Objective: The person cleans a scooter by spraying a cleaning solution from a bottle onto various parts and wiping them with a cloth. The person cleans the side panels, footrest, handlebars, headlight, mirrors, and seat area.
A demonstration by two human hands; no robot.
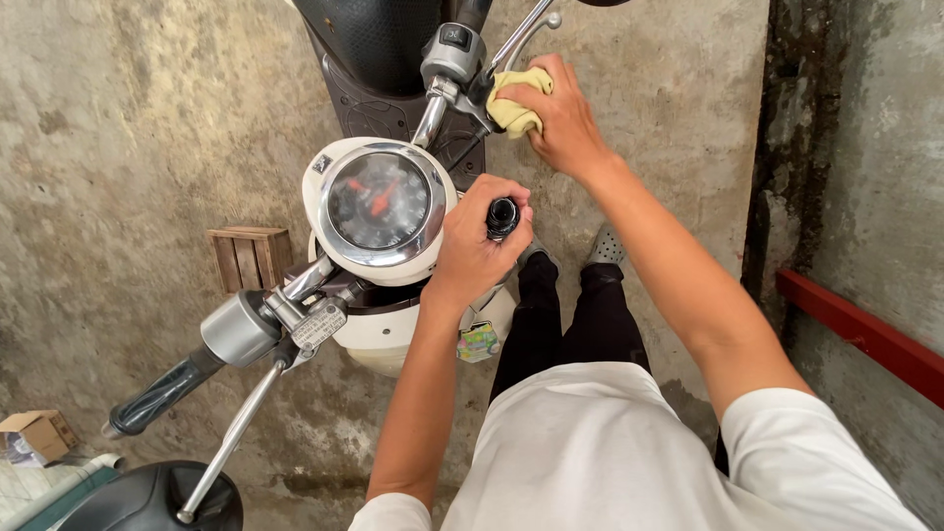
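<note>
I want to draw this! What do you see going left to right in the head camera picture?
Cardboard box → black handlebar grip → wooden crate → round speedometer → left hand holding a small black bottle → right hand with yellow cloth → red bar.

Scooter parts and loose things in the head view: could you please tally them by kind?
Handlebar grips: 1
Brake levers: 2
Speedometers: 1
Yellow cloths: 1
Small black bottles: 1
Wooden crates: 1
Cardboard boxes: 1
Total: 8
</note>
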